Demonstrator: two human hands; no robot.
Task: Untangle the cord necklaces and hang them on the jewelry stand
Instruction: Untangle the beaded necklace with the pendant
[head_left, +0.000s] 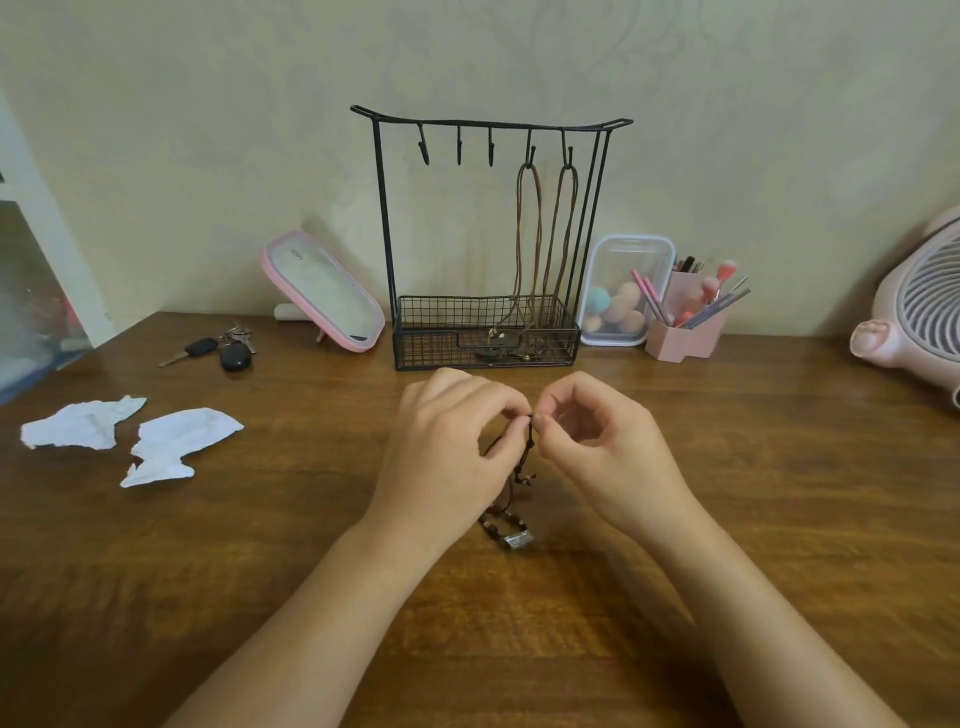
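A dark cord necklace (524, 470) with beads and a silver pendant (517, 540) hangs between my hands over the wooden table. My left hand (447, 452) and my right hand (602, 441) both pinch the cord at its top, fingertips almost touching. The pendant end rests on the table below them. Behind stands the black wire jewelry stand (382, 218) with several hooks. Two brown cord necklaces (530, 234) hang from its two right hooks, their ends lying in the stand's wire basket (441, 338).
Car keys (223, 351) and two torn paper scraps (182, 441) lie on the left. A pink mirror (322, 291) leans left of the stand. A sponge container (623, 291) and pink brush holder (685, 322) stand to the right; a pink fan (919, 317) is at the far right.
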